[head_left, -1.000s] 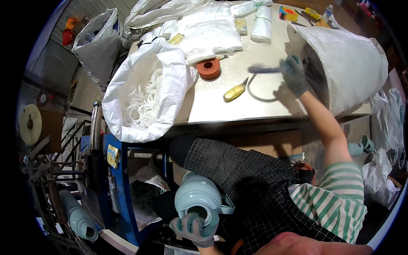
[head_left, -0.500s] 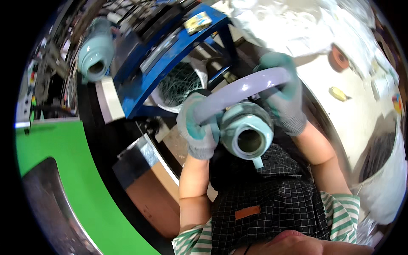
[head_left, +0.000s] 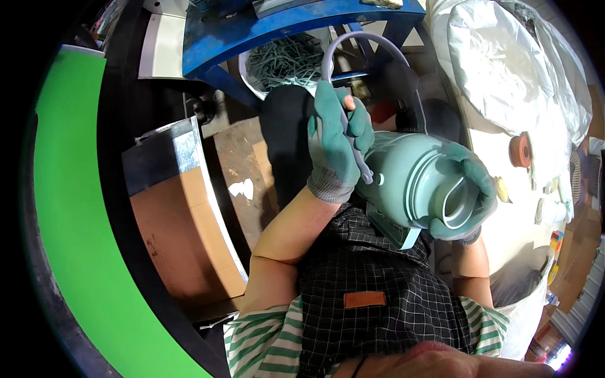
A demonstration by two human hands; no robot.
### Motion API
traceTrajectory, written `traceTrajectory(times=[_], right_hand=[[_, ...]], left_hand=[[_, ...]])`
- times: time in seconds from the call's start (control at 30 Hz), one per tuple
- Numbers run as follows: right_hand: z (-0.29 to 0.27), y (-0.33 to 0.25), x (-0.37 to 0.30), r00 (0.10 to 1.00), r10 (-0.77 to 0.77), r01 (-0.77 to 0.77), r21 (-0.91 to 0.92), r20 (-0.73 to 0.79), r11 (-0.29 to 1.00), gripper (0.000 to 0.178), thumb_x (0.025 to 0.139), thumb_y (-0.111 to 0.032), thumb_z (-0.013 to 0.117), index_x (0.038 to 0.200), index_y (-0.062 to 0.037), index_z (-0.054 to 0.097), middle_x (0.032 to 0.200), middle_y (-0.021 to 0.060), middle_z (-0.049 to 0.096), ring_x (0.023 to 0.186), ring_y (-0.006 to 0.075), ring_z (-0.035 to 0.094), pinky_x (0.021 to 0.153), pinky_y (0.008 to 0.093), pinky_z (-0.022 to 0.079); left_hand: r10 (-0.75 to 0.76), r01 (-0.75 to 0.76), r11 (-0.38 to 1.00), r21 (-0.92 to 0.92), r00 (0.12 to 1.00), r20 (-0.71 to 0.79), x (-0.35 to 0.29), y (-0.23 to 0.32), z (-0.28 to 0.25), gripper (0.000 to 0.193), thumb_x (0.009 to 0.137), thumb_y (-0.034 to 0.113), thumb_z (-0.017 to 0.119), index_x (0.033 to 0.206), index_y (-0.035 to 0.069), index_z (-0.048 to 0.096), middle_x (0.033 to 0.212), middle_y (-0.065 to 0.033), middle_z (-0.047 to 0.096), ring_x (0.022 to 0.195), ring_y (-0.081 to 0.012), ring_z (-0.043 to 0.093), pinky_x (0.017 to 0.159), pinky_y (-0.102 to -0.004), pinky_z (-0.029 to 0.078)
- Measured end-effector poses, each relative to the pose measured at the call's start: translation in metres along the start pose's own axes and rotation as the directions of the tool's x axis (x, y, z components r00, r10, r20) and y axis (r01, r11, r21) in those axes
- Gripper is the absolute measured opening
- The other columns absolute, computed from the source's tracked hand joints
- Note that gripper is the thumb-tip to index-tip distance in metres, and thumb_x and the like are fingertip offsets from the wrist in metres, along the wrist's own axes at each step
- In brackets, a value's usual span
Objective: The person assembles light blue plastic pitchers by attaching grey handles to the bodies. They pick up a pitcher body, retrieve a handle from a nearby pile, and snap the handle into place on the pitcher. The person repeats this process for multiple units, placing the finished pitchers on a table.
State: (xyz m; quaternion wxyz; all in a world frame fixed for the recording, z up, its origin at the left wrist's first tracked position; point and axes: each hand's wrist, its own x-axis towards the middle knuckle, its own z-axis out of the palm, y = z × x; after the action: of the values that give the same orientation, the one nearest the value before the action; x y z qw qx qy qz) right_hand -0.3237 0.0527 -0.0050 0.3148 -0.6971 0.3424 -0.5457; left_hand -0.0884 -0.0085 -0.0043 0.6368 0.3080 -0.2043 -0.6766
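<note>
A pale green thermos flask body [head_left: 400,167] lies tilted in front of my apron, its open neck with a small spout turned to the lower right. My left hand [head_left: 337,135], in a grey-and-green glove, closes round one leg of a curved lavender-grey handle [head_left: 327,63]. That leg's end lies beside a small round stud on the flask's side. The far leg curves down behind the flask, and I cannot tell whether it is joined there. My gloved right hand [head_left: 482,189] grips the flask round its neck, with the thumb near the rim.
A blue metal stand [head_left: 302,19] rises ahead, beside a white bin [head_left: 250,82] of green plastic strips. A cardboard box [head_left: 170,239] and a green worktop [head_left: 69,189] are at my left. White bags [head_left: 485,57] and a brown tape roll [head_left: 520,150] lie at right.
Both hands held the handle above the flask before. Now my right hand has moved down to the flask's neck, the flask is tilted rightward, and the handle stands upright in my left hand.
</note>
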Motion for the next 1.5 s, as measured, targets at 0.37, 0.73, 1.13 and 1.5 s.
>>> traceTrajectory(times=[0.37, 0.73, 1.13, 1.5], right_hand=[[-0.006, -0.038, 0.028, 0.925, -0.104, 0.165, -0.137, 0.366, 0.977, 0.062, 0.067, -0.026, 0.097, 0.117, -0.0125, 0.064, 0.107, 0.0156, 0.074, 0.112, 0.0428, 0.071, 0.102, 0.0593, 0.053], [0.01, -0.039, 0.023, 0.954, 0.281, -0.292, 0.107, 0.103, 0.95, 0.051, 0.097, -0.024, 0.069, 0.141, -0.0022, 0.056, 0.132, 0.016, 0.065, 0.117, 0.0272, 0.065, 0.105, 0.0401, 0.053], [0.041, 0.027, 0.044, 0.813, 0.555, -0.355, 0.906, 0.178, 0.23, 0.065, 0.097, 0.0, 0.054, 0.159, -0.0017, 0.037, 0.078, -0.0012, 0.054, 0.06, 0.0045, 0.05, 0.056, 0.0195, 0.043], [0.032, 0.011, 0.064, 0.809, 0.571, -0.396, 0.847, 0.139, 0.355, 0.047, 0.093, -0.003, 0.061, 0.14, -0.0005, 0.059, 0.081, 0.0013, 0.06, 0.059, 0.0031, 0.051, 0.056, 0.0176, 0.043]], left_hand=[[0.005, 0.036, 0.994, -0.105, 0.93, 0.367, -0.01, -0.043, -0.03, 0.027, 0.1, 0.03, 0.063, 0.11, 0.006, 0.065, 0.113, -0.0134, 0.068, 0.102, -0.0226, 0.069, 0.096, -0.0376, 0.057], [0.565, -0.829, 0.542, 0.138, 0.48, 0.671, -0.038, -0.027, -0.004, 0.03, 0.076, 0.017, 0.078, 0.101, 0.008, 0.064, 0.105, -0.0042, 0.072, 0.101, -0.0202, 0.069, 0.09, -0.0408, 0.058], [0.597, -0.441, 0.451, 0.776, 0.795, 0.104, -0.042, 0.002, -0.023, 0.04, 0.11, 0.037, 0.045, 0.121, 0.0, 0.055, 0.113, -0.013, 0.057, 0.111, -0.0273, 0.06, 0.108, -0.0438, 0.047], [-0.109, 0.032, 0.78, 0.625, 0.99, 0.085, -0.101, 0.021, 0.009, 0.052, 0.095, 0.035, 0.062, 0.134, 0.001, 0.054, 0.124, -0.0146, 0.06, 0.117, -0.0284, 0.061, 0.107, -0.0431, 0.049]])
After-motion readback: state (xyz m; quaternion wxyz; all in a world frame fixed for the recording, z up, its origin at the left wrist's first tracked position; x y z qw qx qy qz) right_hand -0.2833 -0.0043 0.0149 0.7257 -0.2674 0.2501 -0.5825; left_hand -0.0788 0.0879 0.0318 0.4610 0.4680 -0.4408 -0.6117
